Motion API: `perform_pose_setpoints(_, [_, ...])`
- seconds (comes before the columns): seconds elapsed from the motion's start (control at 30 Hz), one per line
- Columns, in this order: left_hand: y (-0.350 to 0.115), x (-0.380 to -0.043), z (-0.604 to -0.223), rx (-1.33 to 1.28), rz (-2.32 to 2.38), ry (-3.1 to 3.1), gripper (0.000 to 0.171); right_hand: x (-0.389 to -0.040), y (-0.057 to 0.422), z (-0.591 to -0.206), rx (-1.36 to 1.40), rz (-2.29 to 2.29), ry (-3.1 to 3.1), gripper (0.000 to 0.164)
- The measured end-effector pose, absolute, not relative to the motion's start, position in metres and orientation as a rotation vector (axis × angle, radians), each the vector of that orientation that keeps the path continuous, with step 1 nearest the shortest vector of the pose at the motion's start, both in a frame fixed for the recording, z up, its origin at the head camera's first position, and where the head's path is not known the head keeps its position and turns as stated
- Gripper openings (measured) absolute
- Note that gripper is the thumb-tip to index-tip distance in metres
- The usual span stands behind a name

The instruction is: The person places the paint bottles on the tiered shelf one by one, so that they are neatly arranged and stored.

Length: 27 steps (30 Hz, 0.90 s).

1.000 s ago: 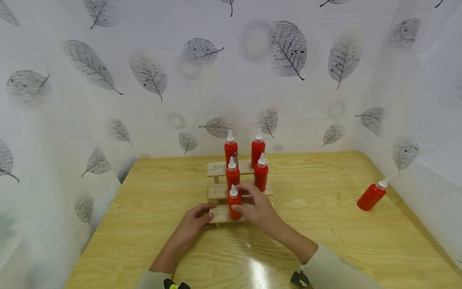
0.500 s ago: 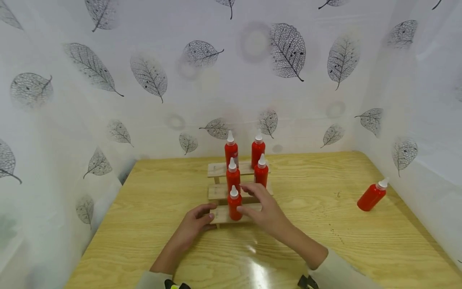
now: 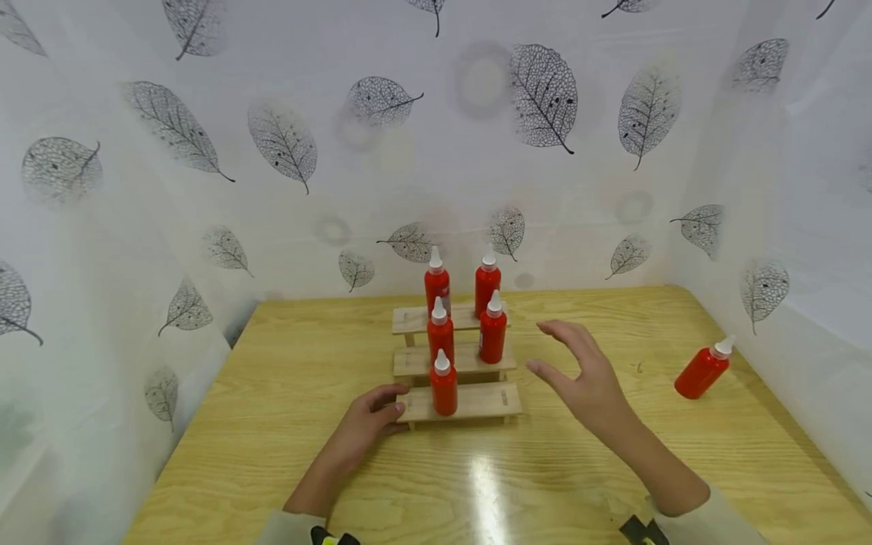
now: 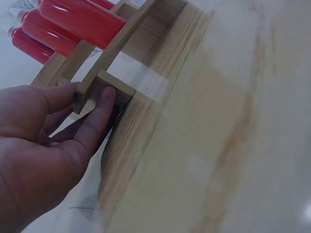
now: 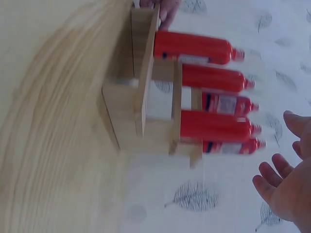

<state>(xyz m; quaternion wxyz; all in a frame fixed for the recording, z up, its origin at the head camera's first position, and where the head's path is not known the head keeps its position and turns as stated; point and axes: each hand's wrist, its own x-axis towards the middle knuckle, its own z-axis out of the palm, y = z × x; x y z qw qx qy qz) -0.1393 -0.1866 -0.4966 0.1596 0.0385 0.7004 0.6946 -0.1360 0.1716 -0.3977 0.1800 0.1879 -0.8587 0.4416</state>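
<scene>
A three-step wooden rack [image 3: 485, 401] bears several red squeeze bottles with white pointed caps. One red bottle [image 3: 444, 392] stands on the left of the lowest step. Two more are on the middle step and two on the top one. My left hand [image 3: 366, 420] grips the left end of the lowest step; in the left wrist view its fingers and thumb hold the board beside the leg. To the right of the rack, my right hand [image 3: 591, 384] is in the air with thumb and fingers spread, holding nothing. Another red bottle [image 3: 702, 372] sits far right, looking tilted in the view.
The wood-grain table [image 3: 306, 341] runs back to a white leaf-printed sheet [image 3: 422, 151], which also hangs at the left and right sides. Light glares off the tabletop in front of the rack.
My right hand has come away from the bottle on the lowest step and moved right, its fingers spreading. The bottle stays standing there. My left hand has kept its place on the rack.
</scene>
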Motion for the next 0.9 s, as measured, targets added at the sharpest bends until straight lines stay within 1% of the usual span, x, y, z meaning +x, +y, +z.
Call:
perform_pose_setpoints(0.3, [-0.187, -0.139, -0.495, 0.114, 1.98, 2.01, 0.044, -0.141, 0.23, -0.389, 0.329, 1.131, -2.429, 0.061])
perform_pose_setpoints(0.63, [-0.187, -0.139, -0.495, 0.106, 1.978, 2.015, 0.043, -0.145, 0.29, -0.391, 0.119, 1.07, -2.455, 0.063])
perform_pose_setpoints(0.9, [-0.187, -0.139, -0.497, 0.114, 1.982, 2.007, 0.043, -0.147, 0.336, -0.396, -0.149, 1.032, -2.458, 0.065])
